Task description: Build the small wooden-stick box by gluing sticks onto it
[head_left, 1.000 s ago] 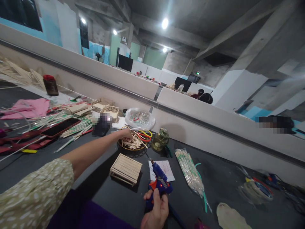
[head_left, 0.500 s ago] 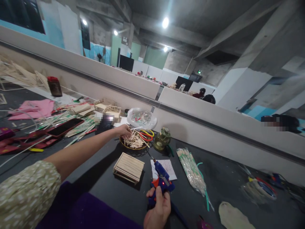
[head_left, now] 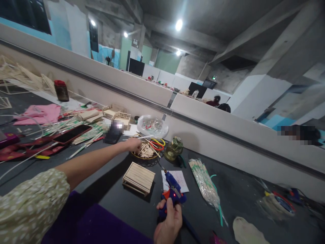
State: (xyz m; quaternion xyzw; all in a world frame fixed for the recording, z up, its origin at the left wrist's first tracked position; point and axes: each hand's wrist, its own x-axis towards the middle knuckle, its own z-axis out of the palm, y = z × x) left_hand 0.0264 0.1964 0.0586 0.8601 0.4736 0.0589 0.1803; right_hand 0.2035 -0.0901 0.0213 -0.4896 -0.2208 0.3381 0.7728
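Observation:
My left hand (head_left: 133, 144) is stretched out to a shallow dish (head_left: 138, 156) heaped with short wooden sticks (head_left: 146, 149), its fingers curled at the pile's left edge; whether a stick is pinched between them is hidden. My right hand (head_left: 168, 224) grips the handle of a blue and orange glue gun (head_left: 172, 192) near the table's front, nozzle pointing away, a red light lit on its side. Between the two lies a small flat platform of glued sticks (head_left: 138, 178). A white paper slip (head_left: 177, 179) lies under the gun's nozzle.
A greenish glass jar (head_left: 173, 149), red and yellow scissors handles (head_left: 157, 144) and a clear bag (head_left: 154, 125) sit behind the dish. A packet of skewers (head_left: 205, 184) lies right. A phone (head_left: 71, 133), pink cloth (head_left: 38, 113) and loose sticks clutter the left. A tape roll (head_left: 278, 203) is far right.
My left hand stayed at the stick dish, shifting only slightly over the pile. The right hand kept its hold on the glue gun. The view drifted a little.

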